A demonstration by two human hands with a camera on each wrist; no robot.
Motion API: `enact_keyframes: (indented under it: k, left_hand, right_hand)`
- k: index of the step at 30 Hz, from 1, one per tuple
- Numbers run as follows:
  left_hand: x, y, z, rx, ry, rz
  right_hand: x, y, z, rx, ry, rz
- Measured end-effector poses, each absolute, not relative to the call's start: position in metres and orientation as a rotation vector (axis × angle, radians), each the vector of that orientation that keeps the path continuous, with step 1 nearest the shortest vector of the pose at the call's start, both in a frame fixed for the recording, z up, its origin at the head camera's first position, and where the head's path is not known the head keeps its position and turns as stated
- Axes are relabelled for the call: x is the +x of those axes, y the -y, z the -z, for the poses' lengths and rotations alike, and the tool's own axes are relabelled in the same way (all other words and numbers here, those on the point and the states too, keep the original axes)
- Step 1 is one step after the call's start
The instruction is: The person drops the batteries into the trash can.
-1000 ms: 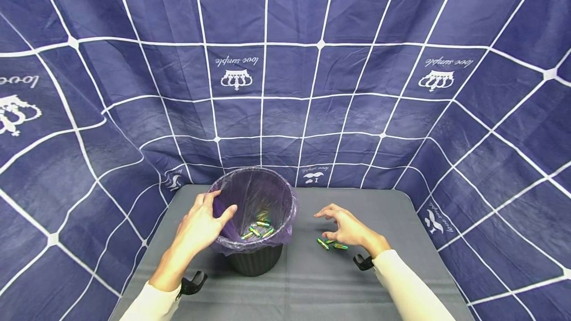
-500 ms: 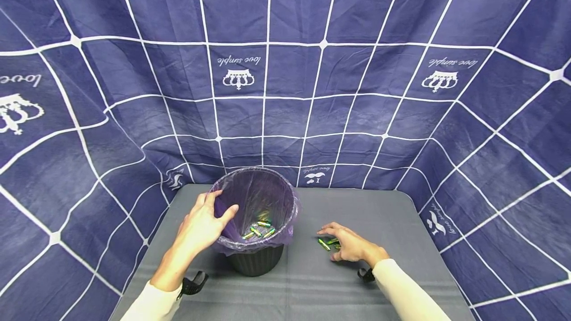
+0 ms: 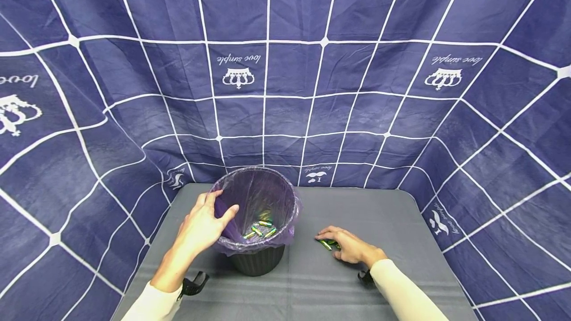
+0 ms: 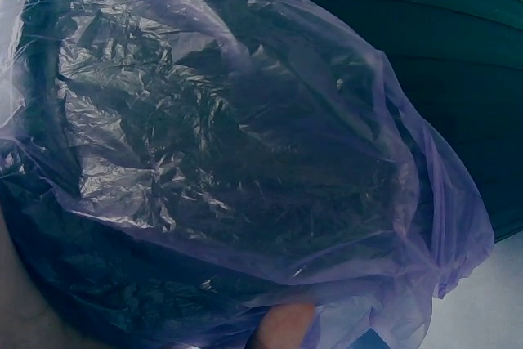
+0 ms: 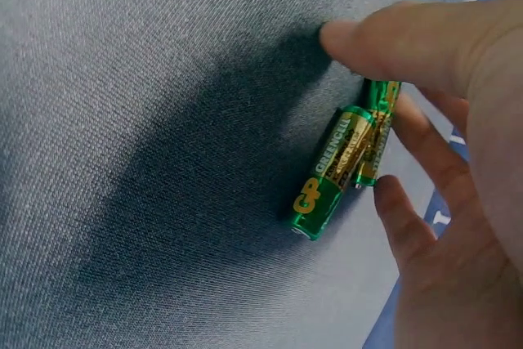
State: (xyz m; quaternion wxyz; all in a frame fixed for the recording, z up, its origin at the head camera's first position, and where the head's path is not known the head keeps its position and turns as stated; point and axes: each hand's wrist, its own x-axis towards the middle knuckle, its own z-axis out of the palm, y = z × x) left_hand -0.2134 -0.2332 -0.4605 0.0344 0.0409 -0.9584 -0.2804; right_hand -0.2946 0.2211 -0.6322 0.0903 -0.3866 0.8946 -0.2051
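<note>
In the head view my left hand (image 3: 198, 227) rests at the left rim of a black bin (image 3: 257, 262), thumb and index finger spread over its mouth. A purple bin liner (image 3: 292, 214) is folded over the rim; one fingertip (image 4: 288, 324) touches it in the left wrist view. Several green-and-gold batteries (image 3: 270, 232) lie at the bottom of the bin. My right hand (image 3: 352, 246) is low over loose batteries on the table, fingers beyond them and thumb apart. The right wrist view shows one battery (image 5: 331, 173) slanting beside another battery (image 5: 378, 132), partly hidden by the hand.
The grey table (image 3: 312, 291) carries the bin and the loose batteries. Blue cloth with white grid lines (image 3: 285, 118) hangs behind and on both sides. A black wrist strap (image 3: 195, 284) sticks out below the left wrist, and another strap (image 3: 366, 277) below the right.
My right hand has come down over the loose batteries, its fingers reaching past them and hiding some. My left hand and the bin have stayed in place.
</note>
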Motion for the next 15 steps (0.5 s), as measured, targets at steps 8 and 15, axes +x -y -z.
enact_keyframes:
  k: [8,15]
  left_hand:
    - [-0.2126,0.2322,0.4605,0.127,2.944,0.86]
    - [-0.2118,0.2322,0.4596,0.127,2.944,0.857]
  right_hand:
    - [-0.3003,-0.2212,0.6352,-1.188,-2.641,0.643]
    - [-0.3037,-0.2194,0.6353,-1.207,-2.629,0.692]
